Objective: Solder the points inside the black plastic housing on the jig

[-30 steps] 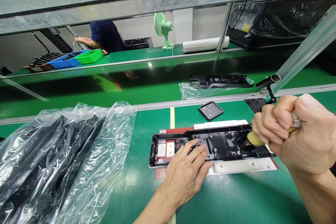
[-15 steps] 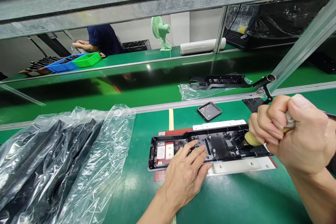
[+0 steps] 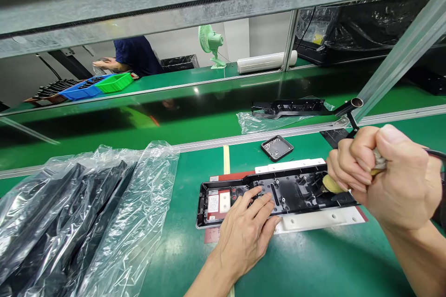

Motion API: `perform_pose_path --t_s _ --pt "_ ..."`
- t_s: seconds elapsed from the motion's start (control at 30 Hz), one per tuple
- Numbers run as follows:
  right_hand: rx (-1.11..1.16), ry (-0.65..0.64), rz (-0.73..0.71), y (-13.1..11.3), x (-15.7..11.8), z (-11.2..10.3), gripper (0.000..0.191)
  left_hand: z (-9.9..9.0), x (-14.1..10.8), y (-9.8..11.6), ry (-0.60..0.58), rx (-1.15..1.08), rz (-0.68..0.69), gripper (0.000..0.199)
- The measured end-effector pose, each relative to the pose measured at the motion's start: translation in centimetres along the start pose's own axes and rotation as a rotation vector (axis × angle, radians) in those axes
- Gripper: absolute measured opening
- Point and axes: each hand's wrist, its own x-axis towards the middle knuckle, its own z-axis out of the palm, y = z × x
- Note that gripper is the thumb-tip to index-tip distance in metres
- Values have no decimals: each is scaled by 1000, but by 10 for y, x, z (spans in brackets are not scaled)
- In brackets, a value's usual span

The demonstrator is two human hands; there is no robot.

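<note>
Holds yellow tool (image 3: 332, 184) in clenched fingers of right hand (image 3: 392, 174); rests left hand (image 3: 244, 225), loosely spread, on black housing (image 3: 291, 192). Likely light, stiff, slippery; best held by rims (image 3: 223, 183).

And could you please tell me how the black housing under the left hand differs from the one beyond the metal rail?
The near housing sits between white strips; the far housing lies on clear plastic film. The near housing has the left hand on it; the far housing is untouched. Both are long and black.
</note>
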Motion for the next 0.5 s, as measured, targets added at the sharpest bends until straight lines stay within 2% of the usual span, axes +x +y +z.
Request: perform_pose_path --t_s 0.17,0.5 --pt "-10 -14 -15 0 1 -3 41 0 0 0 -4 1 -5 29" --pt "15 -132 28 1 2 -8 43 -2 1 1 8 9 -3 29"
